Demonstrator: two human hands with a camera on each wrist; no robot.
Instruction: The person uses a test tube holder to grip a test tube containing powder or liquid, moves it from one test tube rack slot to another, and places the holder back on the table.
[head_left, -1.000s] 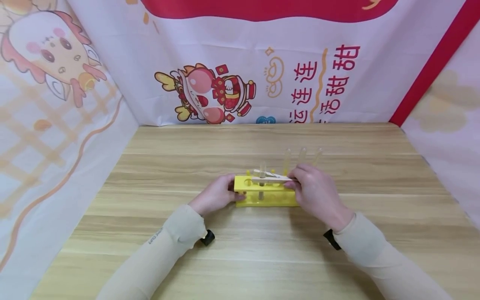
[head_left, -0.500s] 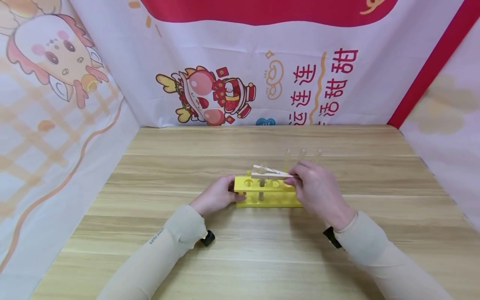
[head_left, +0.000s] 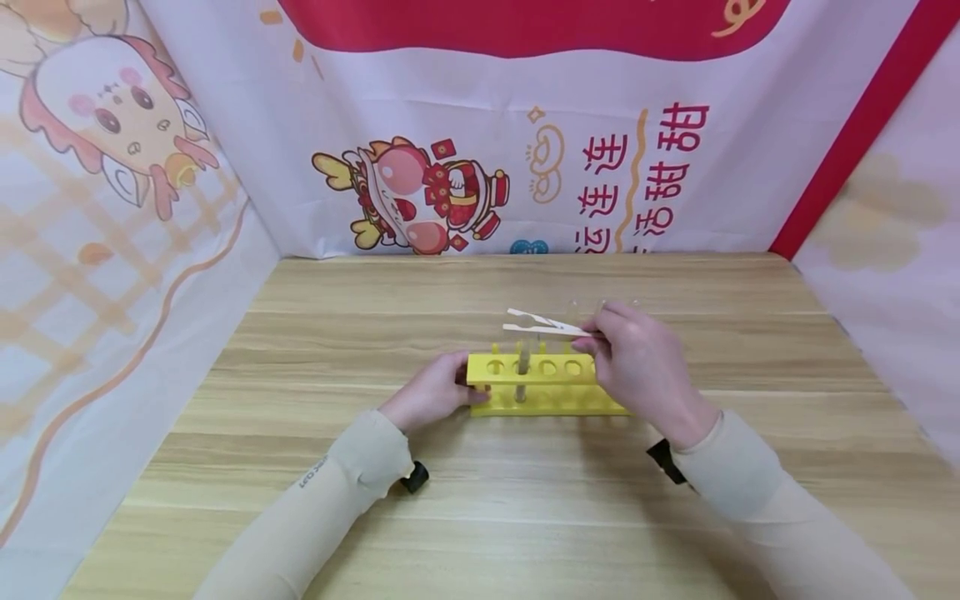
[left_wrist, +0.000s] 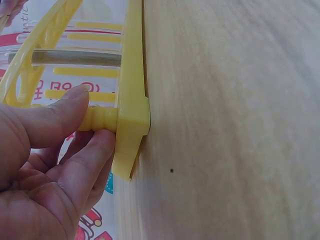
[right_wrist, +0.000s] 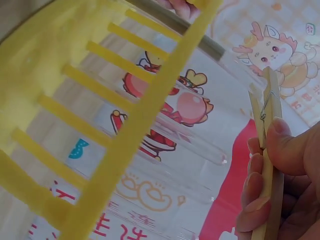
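A yellow test tube rack [head_left: 540, 380] stands on the table. My left hand [head_left: 435, 388] grips its left end; in the left wrist view, thumb and fingers pinch the end post [left_wrist: 100, 118]. A test tube [head_left: 523, 363] with greyish contents stands upright in a hole near that end. My right hand [head_left: 647, 367] holds a wooden test tube clamp [head_left: 555, 327] by its handle, above the rack. In the right wrist view, the clamp's jaws are spread near the mouth of the filled tube [right_wrist: 212, 48]; whether they touch it I cannot tell.
Several clear tubes [head_left: 573, 310] sit along the rack's back side, partly hidden by my right hand. The wood-grain table [head_left: 487, 517] extends all around. A printed cloth [head_left: 450, 92] hangs behind it, with more cloth at both sides.
My right hand has raised the clamp from rack level to around the top of the filled tube. The tube stays in its hole. My left hand and the rack stay put.
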